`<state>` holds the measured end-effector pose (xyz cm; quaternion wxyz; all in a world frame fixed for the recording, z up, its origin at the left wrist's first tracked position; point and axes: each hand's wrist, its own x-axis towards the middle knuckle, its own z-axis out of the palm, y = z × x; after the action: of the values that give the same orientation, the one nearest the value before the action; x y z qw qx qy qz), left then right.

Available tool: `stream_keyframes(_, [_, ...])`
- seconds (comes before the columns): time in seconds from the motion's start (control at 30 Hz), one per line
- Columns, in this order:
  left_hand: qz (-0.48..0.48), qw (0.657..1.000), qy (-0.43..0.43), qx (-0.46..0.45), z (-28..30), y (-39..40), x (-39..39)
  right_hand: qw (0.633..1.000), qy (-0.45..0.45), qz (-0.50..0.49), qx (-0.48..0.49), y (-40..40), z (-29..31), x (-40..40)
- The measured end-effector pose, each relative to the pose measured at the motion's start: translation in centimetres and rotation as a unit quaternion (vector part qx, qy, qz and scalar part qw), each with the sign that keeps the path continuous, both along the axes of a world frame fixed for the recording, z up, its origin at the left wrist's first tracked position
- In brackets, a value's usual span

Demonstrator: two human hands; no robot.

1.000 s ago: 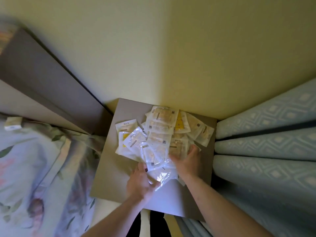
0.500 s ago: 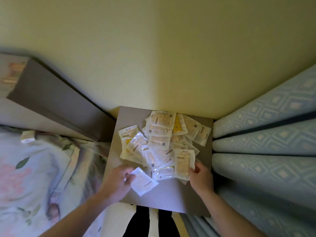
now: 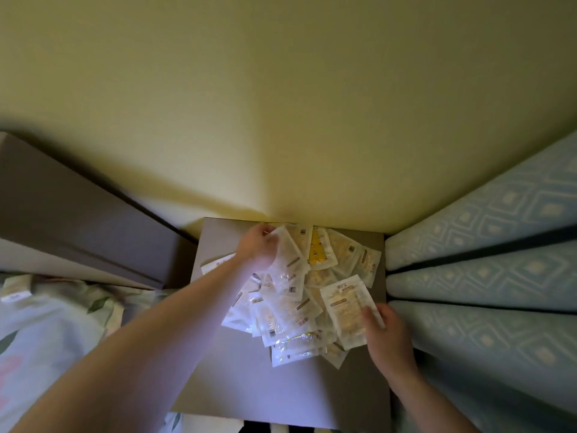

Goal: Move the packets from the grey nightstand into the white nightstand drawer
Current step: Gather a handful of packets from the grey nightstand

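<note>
A heap of several clear and yellowish packets (image 3: pixel 296 307) lies on top of the grey nightstand (image 3: pixel 243 379), which stands against the wall. My left hand (image 3: pixel 257 245) reaches to the far side of the heap and grips the top edge of a clear packet (image 3: pixel 288 260) near the wall. At the heap's right side my right hand (image 3: pixel 385 329) pinches the lower corner of a pale packet (image 3: pixel 345 310). The white nightstand is not in view.
A grey headboard (image 3: pixel 78 226) and a bed with floral bedding (image 3: pixel 46 332) lie to the left. Blue patterned curtain folds (image 3: pixel 487 276) press against the nightstand's right edge. A yellow-green wall (image 3: pixel 281 104) rises behind it.
My left hand has left the near edge, where it held a white packet, and has reached across to the far side of the heap. My right hand keeps its packet at the right side.
</note>
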<state>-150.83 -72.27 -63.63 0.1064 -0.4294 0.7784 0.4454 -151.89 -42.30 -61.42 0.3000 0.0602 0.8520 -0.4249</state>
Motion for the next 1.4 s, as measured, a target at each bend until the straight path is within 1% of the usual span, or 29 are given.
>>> stream_keyframes(0.1, [0.026, 1.000, -0.011, -0.009, -2.0, -0.3, -1.1, 0.999, -0.017, -0.041, -0.023, 0.1, -0.8, -0.2])
stream_keyframes(0.23, [0.056, 0.998, -0.006, -0.019, -3.1, -0.3, -2.1, 0.996, -0.046, -0.067, -0.033, 0.2, -1.2, 0.0])
stream_keyframes(0.37, [0.106, 0.994, 0.005, 0.010, -3.7, -1.1, -2.2, 0.995, -0.054, -0.078, -0.041, -0.1, -1.0, 0.0])
stream_keyframes(0.53, [0.080, 0.996, -0.014, 0.019, -3.3, -2.1, -0.8, 0.993, -0.055, -0.098, -0.047, -1.6, -0.5, -0.3])
stream_keyframes(0.67, [0.084, 0.996, 0.032, 0.022, -2.2, -2.1, 1.6, 0.991, -0.055, -0.106, -0.056, -3.8, -0.2, -1.0])
stream_keyframes(0.73, [0.112, 0.991, 0.069, 0.018, -1.0, -2.0, 3.7, 0.992, -0.057, -0.100, -0.058, -5.1, -0.1, -1.3])
stream_keyframes(0.83, [0.192, 0.970, 0.147, 0.021, 0.6, -2.5, 7.6, 0.998, -0.031, -0.039, -0.039, -7.8, 0.1, -1.9])
stream_keyframes(0.9, [0.219, 0.961, 0.168, -0.005, 1.9, -3.5, 10.4, 0.999, -0.024, -0.006, -0.033, -10.4, 0.2, -2.6])
stream_keyframes(1.03, [0.276, 0.950, 0.140, -0.044, 4.3, -6.0, 15.0, 0.995, -0.013, 0.100, 0.012, -15.6, -0.9, -3.8])
stream_keyframes(1.13, [0.307, 0.941, 0.132, -0.045, 5.0, -7.4, 17.2, 0.984, 0.018, 0.164, 0.075, -18.5, -3.0, -4.6])
stream_keyframes(1.23, [0.311, 0.940, 0.134, -0.029, 5.2, -8.2, 18.9, 0.971, 0.043, 0.200, 0.120, -20.2, -4.5, -5.1])
stream_keyframes(1.3, [0.303, 0.943, 0.133, -0.023, 5.2, -8.5, 19.8, 0.960, 0.083, 0.220, 0.153, -20.4, -4.5, -5.2])
stream_keyframes(1.4, [0.290, 0.948, 0.129, -0.024, 5.2, -8.6, 20.7, 0.957, 0.110, 0.208, 0.168, -19.9, -3.8, -5.1])
